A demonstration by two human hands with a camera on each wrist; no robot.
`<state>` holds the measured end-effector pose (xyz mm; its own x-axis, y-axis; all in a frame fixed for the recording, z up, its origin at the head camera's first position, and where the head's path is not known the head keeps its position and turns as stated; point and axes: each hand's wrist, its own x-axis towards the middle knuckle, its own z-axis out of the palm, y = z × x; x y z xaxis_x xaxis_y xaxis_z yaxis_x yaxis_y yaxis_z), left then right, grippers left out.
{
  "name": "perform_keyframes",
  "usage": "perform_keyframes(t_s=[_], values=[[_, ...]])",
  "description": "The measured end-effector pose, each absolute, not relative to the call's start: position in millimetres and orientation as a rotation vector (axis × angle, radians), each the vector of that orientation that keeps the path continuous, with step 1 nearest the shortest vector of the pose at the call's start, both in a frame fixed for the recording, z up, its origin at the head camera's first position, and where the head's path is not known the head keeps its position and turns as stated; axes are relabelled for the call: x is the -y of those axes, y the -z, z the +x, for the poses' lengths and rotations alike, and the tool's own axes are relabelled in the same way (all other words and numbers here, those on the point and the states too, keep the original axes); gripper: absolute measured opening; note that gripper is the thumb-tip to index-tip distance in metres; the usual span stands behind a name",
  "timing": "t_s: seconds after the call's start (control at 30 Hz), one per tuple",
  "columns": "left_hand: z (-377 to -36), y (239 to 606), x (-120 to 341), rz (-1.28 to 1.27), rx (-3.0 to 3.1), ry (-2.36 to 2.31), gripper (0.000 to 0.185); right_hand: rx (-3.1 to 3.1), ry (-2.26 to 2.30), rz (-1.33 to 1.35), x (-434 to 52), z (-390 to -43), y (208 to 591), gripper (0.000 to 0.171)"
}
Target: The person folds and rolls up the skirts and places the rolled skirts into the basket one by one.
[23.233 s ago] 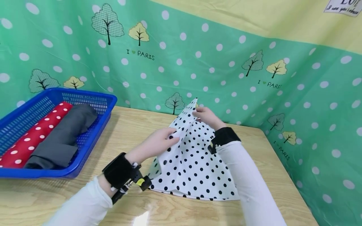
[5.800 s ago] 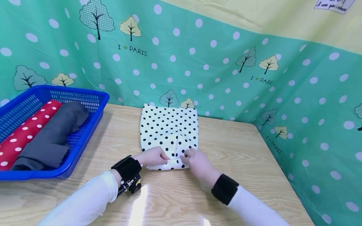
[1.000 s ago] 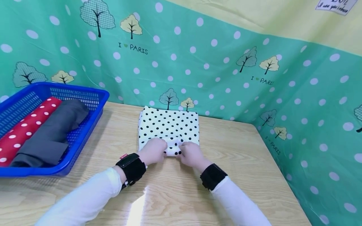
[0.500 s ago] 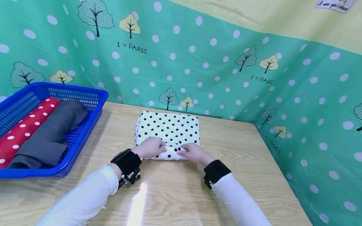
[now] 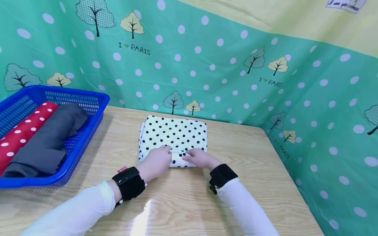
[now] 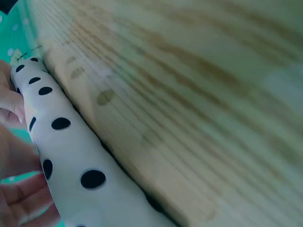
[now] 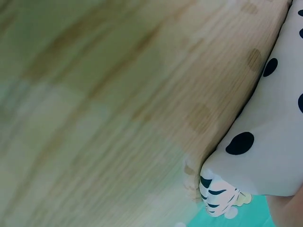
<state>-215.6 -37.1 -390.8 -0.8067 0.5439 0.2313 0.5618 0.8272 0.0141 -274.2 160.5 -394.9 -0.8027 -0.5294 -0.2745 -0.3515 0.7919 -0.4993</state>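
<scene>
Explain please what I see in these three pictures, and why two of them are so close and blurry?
No machine here: a person works with two bare hands and wears three cameras. The wide picture comes from a camera on the head, looking down at a wooden table. The two close pictures come from cameras on the black wrist bands, so they show mostly table grain and a little cloth.

On the table lies a white cloth with black dots, folded flat; its near edge is rolled up. The left hand and the right hand both grip that roll, fingers curled on it. The left wrist view shows the fingers against the roll.

At the left stands a blue basket holding a red dotted roll and a grey roll.
</scene>
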Motion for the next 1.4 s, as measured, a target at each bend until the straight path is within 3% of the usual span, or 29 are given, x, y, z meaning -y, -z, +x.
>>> perform_keyframes(t_s=[0.13,0.3,0.43,0.6,0.77,0.93,1.13,1.4], values=[[-216,394,36,-0.87,2.841,0.186,0.039,-2.577,0.606,-0.606,-162,-275,396,0.035],[-225,396,36,-0.884,2.831,0.247,0.021,-2.622,0.62,-0.605,-163,-271,397,0.037],[-236,399,37,-0.872,2.862,0.339,0.026,-2.812,0.549,-0.815,-160,-262,397,0.032],[-248,399,40,-0.853,2.944,0.456,0.039,-3.083,-0.094,-1.136,-150,-240,395,0.032],[-252,395,40,-0.85,2.969,0.488,0.042,-3.063,-0.569,-1.132,-140,-228,396,0.051],[-254,389,41,-0.877,2.99,0.54,0.047,-3.125,-0.498,-1.078,-137,-229,397,0.062],[-257,383,44,-0.948,3.058,0.726,0.052,-3.154,-0.104,-1.062,-141,-232,400,0.035],[-261,380,47,-0.796,3.263,0.938,0.045,-2.979,0.398,-0.93,-145,-241,397,0.03]])
